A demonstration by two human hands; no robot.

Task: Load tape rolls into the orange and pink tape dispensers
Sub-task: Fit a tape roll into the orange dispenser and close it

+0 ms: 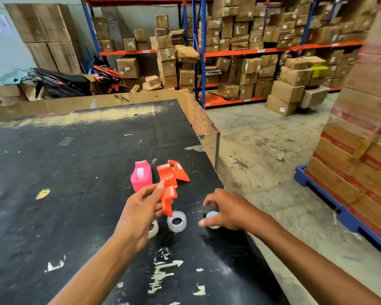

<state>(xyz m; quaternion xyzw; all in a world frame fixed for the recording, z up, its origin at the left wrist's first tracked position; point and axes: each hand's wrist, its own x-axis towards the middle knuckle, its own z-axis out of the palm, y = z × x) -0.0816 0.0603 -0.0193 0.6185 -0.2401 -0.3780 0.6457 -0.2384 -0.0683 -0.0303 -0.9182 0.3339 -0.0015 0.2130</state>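
My left hand holds an orange tape dispenser above the black table, its lower end hanging over a clear tape roll. A second orange dispenser lies just behind it. The pink dispenser stands to the left of them. Another clear roll is partly hidden under my left hand. My right hand is closed around a third clear roll resting on the table near its right edge.
The table's right edge drops to a concrete floor. A cardboard wall lines the table's far side. Stacked boxes on a blue pallet stand at right. Shelving with cartons fills the back.
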